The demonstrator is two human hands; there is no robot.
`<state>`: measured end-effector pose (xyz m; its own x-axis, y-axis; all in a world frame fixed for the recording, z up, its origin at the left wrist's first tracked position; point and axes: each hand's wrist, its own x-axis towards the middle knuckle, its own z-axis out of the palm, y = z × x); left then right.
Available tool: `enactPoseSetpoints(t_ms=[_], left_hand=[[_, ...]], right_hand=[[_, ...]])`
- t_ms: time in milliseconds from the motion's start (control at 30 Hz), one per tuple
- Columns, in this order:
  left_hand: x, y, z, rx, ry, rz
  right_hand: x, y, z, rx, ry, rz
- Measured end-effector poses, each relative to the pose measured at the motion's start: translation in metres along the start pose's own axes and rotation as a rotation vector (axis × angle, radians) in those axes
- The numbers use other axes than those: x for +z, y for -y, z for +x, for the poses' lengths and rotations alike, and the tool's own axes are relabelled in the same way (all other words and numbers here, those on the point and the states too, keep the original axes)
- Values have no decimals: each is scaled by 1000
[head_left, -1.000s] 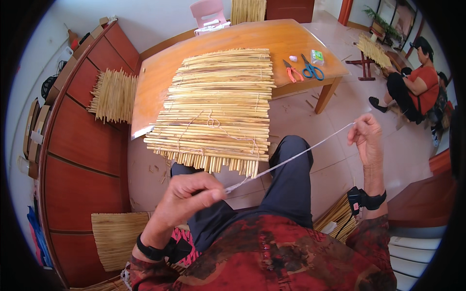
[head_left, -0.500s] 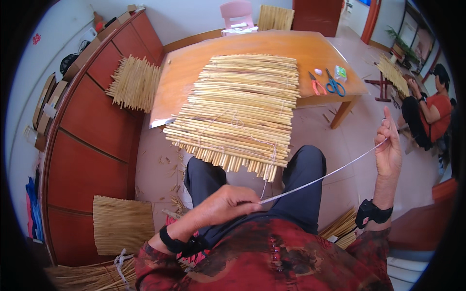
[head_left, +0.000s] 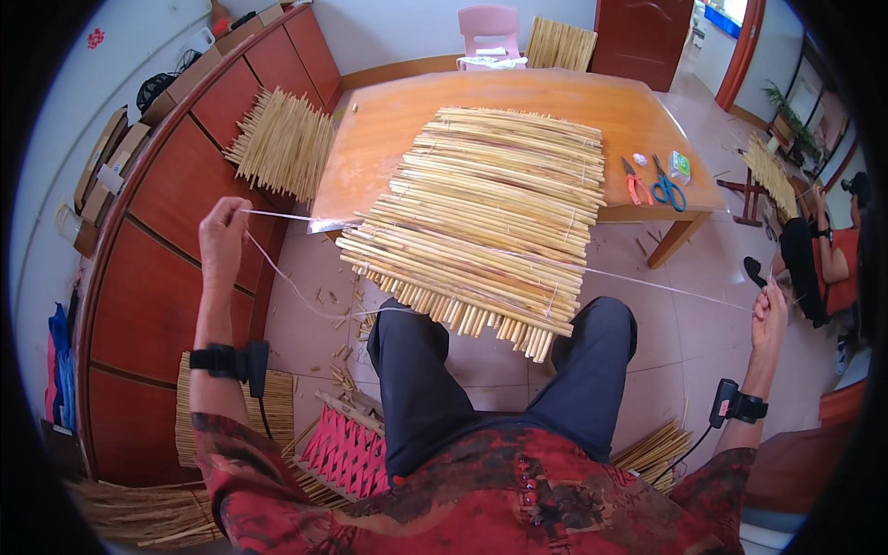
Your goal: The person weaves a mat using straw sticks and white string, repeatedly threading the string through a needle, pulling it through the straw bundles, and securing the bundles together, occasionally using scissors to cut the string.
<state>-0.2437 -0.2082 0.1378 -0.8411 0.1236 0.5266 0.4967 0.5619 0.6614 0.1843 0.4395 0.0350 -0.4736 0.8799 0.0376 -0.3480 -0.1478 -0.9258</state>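
Observation:
A mat of straw-coloured reed stalks (head_left: 490,213) lies on the orange-brown table, its near end hanging over the edge above my knees. White string (head_left: 661,284) stretches across the stalks and out past both sides of the mat. At the far left, my left hand (head_left: 225,222) is closed on the string, and a slack loop drops from it toward my knee. My right hand (head_left: 768,314) pinches the string's other stretch, out to the right. Both arms are spread wide, each with a black strap at the wrist.
Pliers (head_left: 636,182), blue-handled scissors (head_left: 668,185) and a small green-and-white box (head_left: 680,166) rest on the table's right side. Red cabinets (head_left: 148,305) line the left. A person (head_left: 828,250) sits at far right. Reed bundles and a pink-webbed stool (head_left: 344,449) stand near my legs.
My left hand has swung from my lap out to the far left with the string. My right hand has dropped lower. The string now runs across the mat between both hands.

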Motion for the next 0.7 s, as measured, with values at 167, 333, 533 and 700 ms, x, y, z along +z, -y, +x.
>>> enactPoseSetpoints(t_ms=[167,333,533,700], left_hand=[[15,-18,63,136,-67,-118],[64,-120,147,422,-54,-217],[122,-194,187,497,89,-612],[181,-131,189,601,317,-126]], right_hand=[[41,2,-12,34,9,-191],[139,15,-41,47,127,-184],[234,7,-70,117,447,-168],[277,7,-96,77,582,-262]])
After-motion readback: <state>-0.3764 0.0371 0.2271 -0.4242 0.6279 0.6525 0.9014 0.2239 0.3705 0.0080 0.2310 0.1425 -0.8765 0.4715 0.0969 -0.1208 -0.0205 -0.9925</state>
